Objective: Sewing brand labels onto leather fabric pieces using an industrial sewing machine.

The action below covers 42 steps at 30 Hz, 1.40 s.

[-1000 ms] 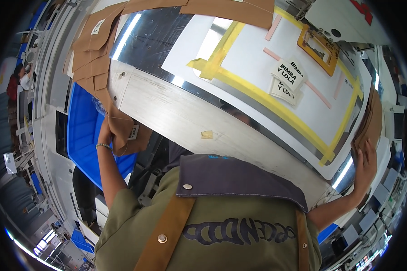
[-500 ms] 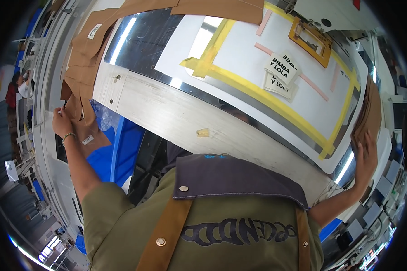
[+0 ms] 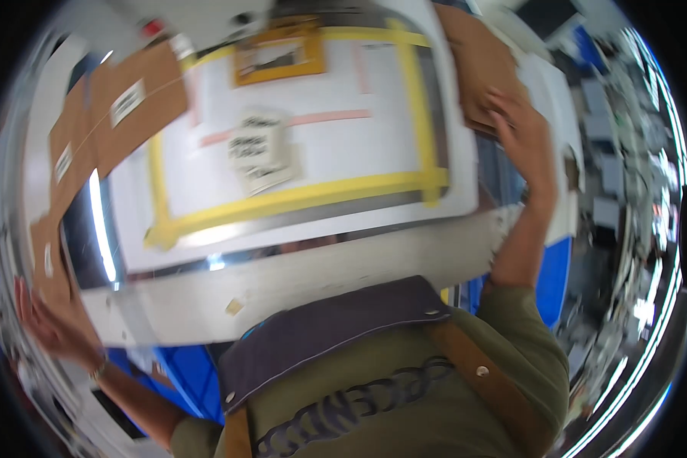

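My left hand (image 3: 42, 317) is open at the far left, fingers apart and raised beside a strip of brown pieces (image 3: 49, 282) with white labels. My right hand (image 3: 523, 141) rests with loosely spread fingers on the near end of a stack of brown pieces (image 3: 477, 53) at the upper right. Between my hands lies a white board (image 3: 336, 153) edged with yellow tape, carrying a small pile of white printed labels (image 3: 261, 153) and an orange frame (image 3: 278, 53). The view is motion-blurred.
The pale worktable edge (image 3: 374, 244) runs along my front. A blue bin (image 3: 175, 374) is below it at left, another (image 3: 553, 275) at right. A machine (image 3: 305, 9) stands at the back. Blurred workstations and light strips fill the far right.
The view has swung right, centring the board. My left hand has let go of the brown piece it held over the blue bin. My right hand stays on the right-hand stack.
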Motion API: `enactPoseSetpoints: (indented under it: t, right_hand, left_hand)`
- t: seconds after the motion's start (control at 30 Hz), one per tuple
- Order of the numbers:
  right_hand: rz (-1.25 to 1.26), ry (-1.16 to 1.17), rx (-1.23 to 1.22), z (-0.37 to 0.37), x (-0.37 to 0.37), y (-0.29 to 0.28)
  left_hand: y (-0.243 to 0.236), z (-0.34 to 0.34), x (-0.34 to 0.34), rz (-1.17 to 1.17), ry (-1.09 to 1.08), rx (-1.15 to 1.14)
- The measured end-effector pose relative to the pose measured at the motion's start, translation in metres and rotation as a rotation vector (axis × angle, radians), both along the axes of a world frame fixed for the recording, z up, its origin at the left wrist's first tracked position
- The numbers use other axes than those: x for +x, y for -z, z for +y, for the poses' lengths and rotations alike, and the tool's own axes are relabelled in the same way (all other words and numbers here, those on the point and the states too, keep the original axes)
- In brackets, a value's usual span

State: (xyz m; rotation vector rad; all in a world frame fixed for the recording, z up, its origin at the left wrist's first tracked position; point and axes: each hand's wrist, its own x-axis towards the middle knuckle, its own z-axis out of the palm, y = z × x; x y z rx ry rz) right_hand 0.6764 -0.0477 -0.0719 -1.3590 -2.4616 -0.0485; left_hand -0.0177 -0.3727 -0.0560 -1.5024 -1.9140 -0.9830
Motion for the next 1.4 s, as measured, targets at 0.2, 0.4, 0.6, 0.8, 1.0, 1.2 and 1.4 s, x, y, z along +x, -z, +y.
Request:
enactPoseSetpoints:
  t: [0.2, 0.4, 0.6, 0.8, 1.0, 1.2, 1.4]
  right_hand:
    - [0.100, 0.033, 0.028, -0.010, 0.004, -0.018]
    - [0.326, 0.094, -0.221, -0.010, 0.009, -0.020]
    - [0.359, 0.200, -0.383, -0.011, -0.011, -0.038]
    - [-0.038, -0.026, 0.142, -0.002, -0.013, -0.008]
    - [-0.038, 0.035, 0.125, -0.006, -0.008, -0.014]
    - [-0.065, -0.070, 0.038, 0.003, -0.001, -0.014]
    - [0.087, -0.003, 0.050, 0.003, -0.011, -0.012]
  left_hand:
    - [0.001, 0.101, 0.117, 0.102, 0.546, -0.421]
    - [0.017, 0.166, 0.212, 0.080, 0.926, -0.572]
    - [0.023, 0.185, 0.222, -0.007, 0.988, -0.582]
    - [0.057, 0.201, 0.174, 0.048, 0.796, -0.469]
    - [0.073, 0.217, 0.092, -0.080, 0.520, -0.471]
    - [0.078, 0.230, 0.035, 0.045, 0.550, -0.647]
    - [0.080, 0.217, 0.037, 0.085, 0.405, -0.578]
